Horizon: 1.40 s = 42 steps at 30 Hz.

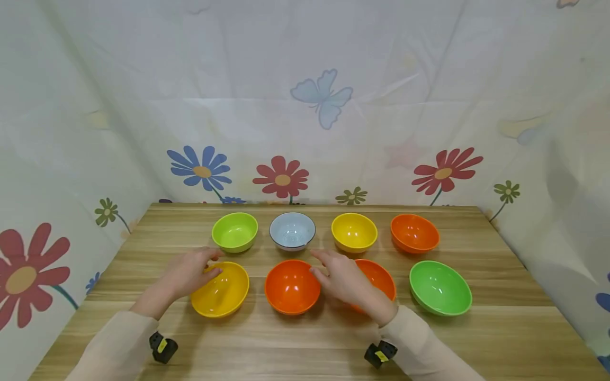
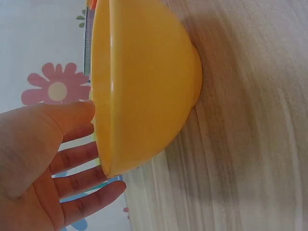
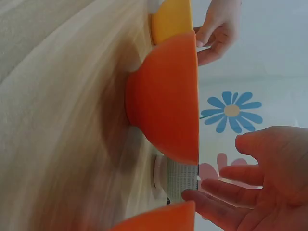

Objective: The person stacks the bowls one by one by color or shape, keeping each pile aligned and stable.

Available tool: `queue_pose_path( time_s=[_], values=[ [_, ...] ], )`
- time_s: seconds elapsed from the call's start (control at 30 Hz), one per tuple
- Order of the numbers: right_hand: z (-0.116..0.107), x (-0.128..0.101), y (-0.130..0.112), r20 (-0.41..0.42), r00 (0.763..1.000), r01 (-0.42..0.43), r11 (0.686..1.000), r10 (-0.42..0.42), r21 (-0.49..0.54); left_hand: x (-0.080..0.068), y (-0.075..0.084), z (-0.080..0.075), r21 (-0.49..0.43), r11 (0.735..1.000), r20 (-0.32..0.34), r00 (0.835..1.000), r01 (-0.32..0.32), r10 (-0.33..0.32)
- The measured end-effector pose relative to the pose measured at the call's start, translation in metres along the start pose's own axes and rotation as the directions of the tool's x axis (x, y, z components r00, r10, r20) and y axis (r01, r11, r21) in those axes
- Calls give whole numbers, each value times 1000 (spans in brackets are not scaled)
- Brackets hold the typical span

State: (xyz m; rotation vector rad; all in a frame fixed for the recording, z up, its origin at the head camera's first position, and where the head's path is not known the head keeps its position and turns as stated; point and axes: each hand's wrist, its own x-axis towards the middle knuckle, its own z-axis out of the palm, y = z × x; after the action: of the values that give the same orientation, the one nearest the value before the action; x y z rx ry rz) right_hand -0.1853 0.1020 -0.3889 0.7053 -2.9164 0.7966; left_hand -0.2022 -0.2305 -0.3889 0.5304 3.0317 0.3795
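My left hand (image 1: 188,272) hovers at the left rim of a yellow bowl (image 1: 224,296) in the front row. The left wrist view shows loosely extended fingers beside that yellow bowl's (image 2: 149,91) rim; whether the thumb touches it I cannot tell. My right hand (image 1: 345,278) is above the gap between a red-orange bowl (image 1: 290,288) and an orange bowl (image 1: 381,280), which it partly covers. In the right wrist view its fingers (image 3: 231,190) are spread with nothing between them, apart from the red-orange bowl (image 3: 166,98).
In the back row stand a lime-green bowl (image 1: 235,233), a grey-blue bowl (image 1: 292,231), another yellow bowl (image 1: 354,233) and another orange bowl (image 1: 414,234). A green bowl (image 1: 440,288) is at the front right. A flower-print curtain (image 1: 267,127) rises behind the wooden table (image 1: 267,349).
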Motion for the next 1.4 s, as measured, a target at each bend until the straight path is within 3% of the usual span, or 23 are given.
queue_pose_path(
  time_s=[0.23,0.57,0.97,1.4],
  values=[
    [9,2,-3,49,998,-49,999,49,-3,-2,-1,4,-6,1000,3,1000,6,-6],
    [19,1,-12,-3,994,-108,994,108,-4,0,0,9,-23,999,11,999,30,-30],
    [23,-5,-15,-43,997,-57,998,57,-13,4,3,9,-42,998,37,998,44,-43],
    [26,-3,-14,-69,994,-84,996,85,14,7,3,5,-39,999,45,999,26,-24]
  ],
)
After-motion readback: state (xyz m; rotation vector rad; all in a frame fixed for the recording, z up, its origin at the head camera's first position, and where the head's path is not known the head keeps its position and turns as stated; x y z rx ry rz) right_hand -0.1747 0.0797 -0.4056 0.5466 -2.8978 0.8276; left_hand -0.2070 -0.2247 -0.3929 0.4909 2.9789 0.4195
